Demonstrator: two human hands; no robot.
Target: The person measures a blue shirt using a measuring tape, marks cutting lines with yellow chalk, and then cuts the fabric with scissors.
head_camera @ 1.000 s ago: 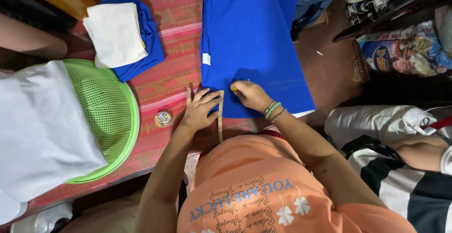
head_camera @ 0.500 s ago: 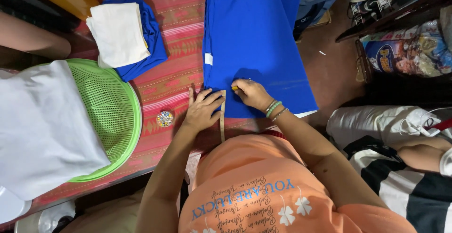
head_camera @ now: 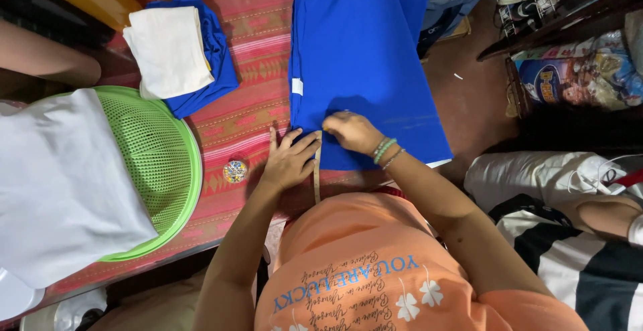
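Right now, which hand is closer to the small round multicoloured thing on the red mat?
Left. The left hand lies flat just beside the small round multicoloured thing, apart from it. The right hand is farther off, pressing on the blue cloth.

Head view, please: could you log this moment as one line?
left hand: flat on blue fabric edge | right hand: pinching fabric, state unclear | measuring tape: between hands | green basket: left, apart

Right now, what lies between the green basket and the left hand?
In the head view, a small round multicoloured object sits on the red patterned mat, between the green basket and the left hand.
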